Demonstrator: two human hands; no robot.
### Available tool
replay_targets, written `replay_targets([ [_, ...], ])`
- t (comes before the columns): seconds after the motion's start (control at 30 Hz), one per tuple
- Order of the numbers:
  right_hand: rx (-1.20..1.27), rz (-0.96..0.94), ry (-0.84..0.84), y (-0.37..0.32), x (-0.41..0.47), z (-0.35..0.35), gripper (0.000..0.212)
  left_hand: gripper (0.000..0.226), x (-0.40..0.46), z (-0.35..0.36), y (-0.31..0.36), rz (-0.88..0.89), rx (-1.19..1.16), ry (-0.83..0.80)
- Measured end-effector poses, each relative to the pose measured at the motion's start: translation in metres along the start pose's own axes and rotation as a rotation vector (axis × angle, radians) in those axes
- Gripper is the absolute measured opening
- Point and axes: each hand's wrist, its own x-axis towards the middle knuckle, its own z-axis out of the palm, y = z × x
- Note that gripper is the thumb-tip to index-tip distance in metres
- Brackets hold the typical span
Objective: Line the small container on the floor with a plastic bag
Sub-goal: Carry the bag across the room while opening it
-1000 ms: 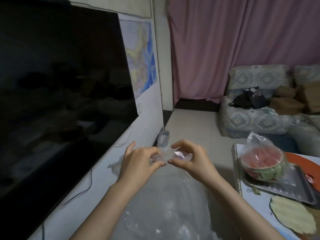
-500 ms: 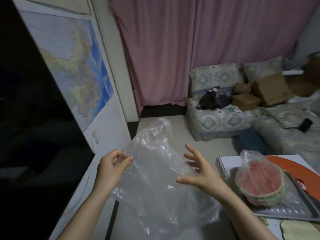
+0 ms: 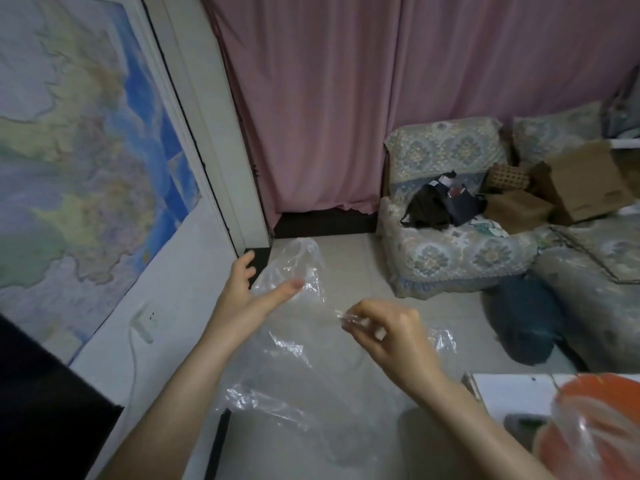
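Observation:
A clear, crinkled plastic bag hangs in the air in front of me, above the pale floor. My left hand is spread open at the bag's upper left, palm towards the film, with its thumb against the plastic. At the bag's upper right edge, my right hand pinches a fold of the film between thumb and fingers. The small container is out of view.
A wall map and a black TV screen fill the left. Ahead are a pink curtain and a patterned sofa with a black bag and cardboard boxes. A white table holds bagged watermelon.
The view swung up and right, so the container by the wall left the frame. The bag was shaken open. My left hand let go and spread; my right hand pinched the bag's edge.

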Motion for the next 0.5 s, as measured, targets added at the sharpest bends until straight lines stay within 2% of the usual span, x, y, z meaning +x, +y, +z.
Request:
replay_targets([
  [0.13, 0.023, -0.033, -0.106, 0.061, 0.063, 0.011, 0.007, 0.131, 0.105, 0.045, 0.014, -0.03, 0.248, 0.087],
  [0.27, 0.042, -0.032, -0.146, 0.116, 0.119, 0.021, 0.011, 0.12, 0.19, 0.062, 0.007, -0.11, 0.33, 0.173],
  [0.37, 0.078, -0.006, -0.169, 0.149, 0.156, 0.032, 0.01, 0.099, 0.237, 0.068, -0.002, -0.162, 0.36, 0.229],
  [0.5, 0.169, 0.117, -0.221, 0.192, 0.211, 0.052, 0.013, 0.051, 0.298, 0.067, -0.011, -0.156, 0.271, 0.288],
])
